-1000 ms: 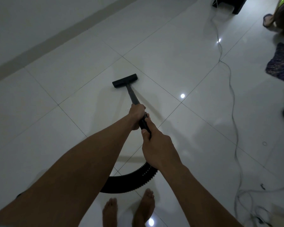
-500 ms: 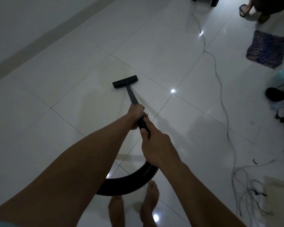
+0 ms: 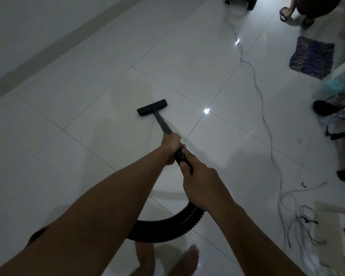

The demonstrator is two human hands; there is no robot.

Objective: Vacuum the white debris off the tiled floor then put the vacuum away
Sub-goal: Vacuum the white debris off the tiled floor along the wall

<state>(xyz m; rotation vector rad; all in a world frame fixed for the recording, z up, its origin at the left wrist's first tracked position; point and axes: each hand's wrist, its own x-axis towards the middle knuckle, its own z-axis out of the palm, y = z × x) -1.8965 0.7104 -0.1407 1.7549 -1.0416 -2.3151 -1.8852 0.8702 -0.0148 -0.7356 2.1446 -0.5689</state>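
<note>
1. Bare feet point(image 3: 145, 259): bottom edge, blurred. They stand behind the tool, so the stroke runs away from the body.
2. Hose point(image 3: 167, 230): black, ribbed. It loops low between feet and hands, slack enough to let the wand reach forward.
3. Right hand point(image 3: 201, 186): wrapped round the ribbed hose cuff, thumb laid along it. Probably the pushing grip.
4. Left hand point(image 3: 170, 145): just ahead of the right, closed round the wand point(image 3: 162, 122). Probably sets the angle and bears down.
5. Floor head point(image 3: 152, 107): flat on the tiled floor point(image 3: 88, 126), within 1 tile, near a grout line. Kept flat for suction.
6. White debris: none distinguishable in this dim light.
7. Cord point(image 3: 265, 116): grey, trailing along the right, well apart from the head.
</note>
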